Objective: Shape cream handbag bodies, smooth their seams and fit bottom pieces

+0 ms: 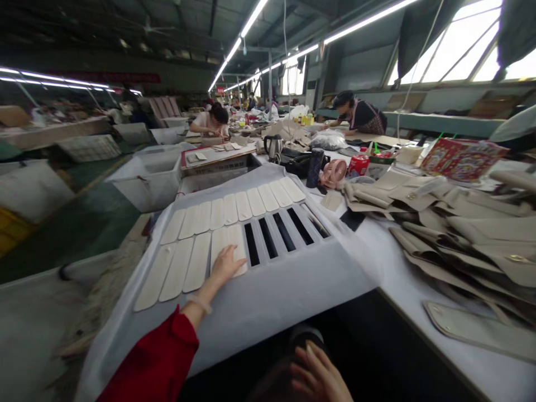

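The left hand (226, 265), below a red sleeve (154, 357), lies palm down with fingers spread on the cream, round-ended flat strips (237, 234) at the right end of the near row, gripping nothing. That row runs from the left edge of the pale grey, sheet-covered surface (272, 296) to about its middle. Just to the right of it, long dark rectangular slots (268, 237) continue towards the right edge. A second row of matching cream strips (230, 209) lines the far edge. The right hand (320, 374) is blurred, below the near edge, its fingers loosely bent; whether they hold anything I cannot tell. Beyond the right edge, a heap of folded beige leather-like pieces (481, 223) covers much of the adjoining white surface (368, 245), near a round pink fan (334, 173) and a red can (359, 165).
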`<action>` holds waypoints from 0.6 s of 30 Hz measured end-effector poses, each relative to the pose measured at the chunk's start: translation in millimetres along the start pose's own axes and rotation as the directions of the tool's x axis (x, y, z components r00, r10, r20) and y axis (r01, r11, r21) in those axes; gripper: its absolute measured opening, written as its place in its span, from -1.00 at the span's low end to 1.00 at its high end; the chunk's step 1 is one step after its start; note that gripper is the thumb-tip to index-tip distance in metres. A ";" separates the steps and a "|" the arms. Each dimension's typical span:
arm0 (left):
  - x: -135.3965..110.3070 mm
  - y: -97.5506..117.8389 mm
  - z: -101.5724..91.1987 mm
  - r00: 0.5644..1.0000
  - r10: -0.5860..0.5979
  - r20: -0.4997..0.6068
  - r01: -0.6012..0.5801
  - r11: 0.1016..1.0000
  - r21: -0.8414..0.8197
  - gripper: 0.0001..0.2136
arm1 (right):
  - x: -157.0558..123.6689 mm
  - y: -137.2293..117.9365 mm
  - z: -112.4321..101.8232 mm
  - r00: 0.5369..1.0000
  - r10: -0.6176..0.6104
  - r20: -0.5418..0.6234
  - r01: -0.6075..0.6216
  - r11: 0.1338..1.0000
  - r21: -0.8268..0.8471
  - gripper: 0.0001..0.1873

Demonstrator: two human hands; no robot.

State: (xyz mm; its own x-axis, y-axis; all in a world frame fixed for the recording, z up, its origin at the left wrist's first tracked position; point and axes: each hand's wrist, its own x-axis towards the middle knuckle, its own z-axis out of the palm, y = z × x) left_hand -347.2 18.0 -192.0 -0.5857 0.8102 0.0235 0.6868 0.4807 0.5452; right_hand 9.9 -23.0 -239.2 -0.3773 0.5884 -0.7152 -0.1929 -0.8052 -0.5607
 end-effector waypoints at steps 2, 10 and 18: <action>21.4 -31.5 -5.7 0.995 -0.091 -0.030 0.092 0.994 0.051 -0.37 | 13.5 -12.4 24.9 0.998 0.018 0.065 -0.018 1.000 0.005 -0.07; 31.1 -74.2 -7.5 0.952 -0.301 -0.054 0.303 0.952 0.037 -0.01 | 39.3 -12.6 72.6 0.992 0.028 0.126 -0.022 0.999 -0.046 -0.34; 31.9 -82.3 -30.0 0.892 -0.452 0.030 0.428 0.820 -0.381 0.09 | 42.5 -18.2 100.0 0.998 0.009 0.065 -0.005 0.998 -0.061 -0.28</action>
State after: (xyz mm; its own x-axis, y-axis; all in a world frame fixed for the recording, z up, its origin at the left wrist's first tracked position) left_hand -435.4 -5.8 -211.0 -0.8198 0.5150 -0.2505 0.1481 0.6131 0.7760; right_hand -93.2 9.3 -217.6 -0.4374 0.5749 -0.6915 -0.1353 -0.8023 -0.5814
